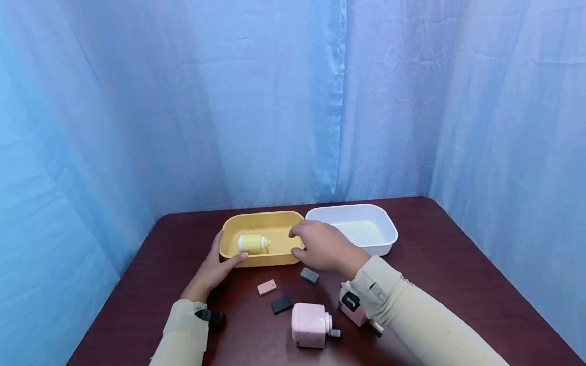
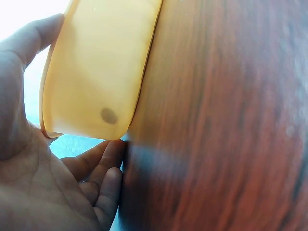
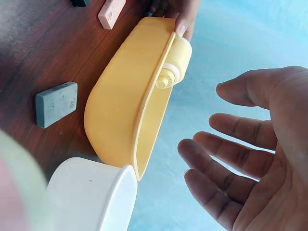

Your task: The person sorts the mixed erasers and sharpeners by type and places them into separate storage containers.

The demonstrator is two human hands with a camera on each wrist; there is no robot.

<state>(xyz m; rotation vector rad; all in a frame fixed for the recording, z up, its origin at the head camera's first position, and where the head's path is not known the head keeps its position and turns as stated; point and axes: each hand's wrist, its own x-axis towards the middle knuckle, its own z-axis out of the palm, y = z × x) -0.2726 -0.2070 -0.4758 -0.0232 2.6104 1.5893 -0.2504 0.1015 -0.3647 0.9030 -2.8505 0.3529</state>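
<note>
A yellow tub (image 1: 256,262) (image 2: 96,72) (image 3: 120,101) sits on the dark wooden table (image 1: 458,284). A pale yellow bottle (image 1: 252,243) (image 3: 179,57) lies on its side in it. My left hand (image 1: 215,267) (image 2: 33,159) cups the tub's near left corner, thumb on the rim, fingers straight against the outer wall. My right hand (image 1: 320,246) (image 3: 245,154) hovers over the tub's right end with relaxed fingers and holds nothing.
A white tub (image 1: 352,229) (image 3: 91,197) stands right of the yellow one. Near the front lie a grey block (image 1: 310,275) (image 3: 56,103), a pink block (image 1: 267,286) (image 3: 110,13), a black block (image 1: 281,304) and two pink sharpeners (image 1: 311,325) (image 1: 353,311). Blue curtains surround the table.
</note>
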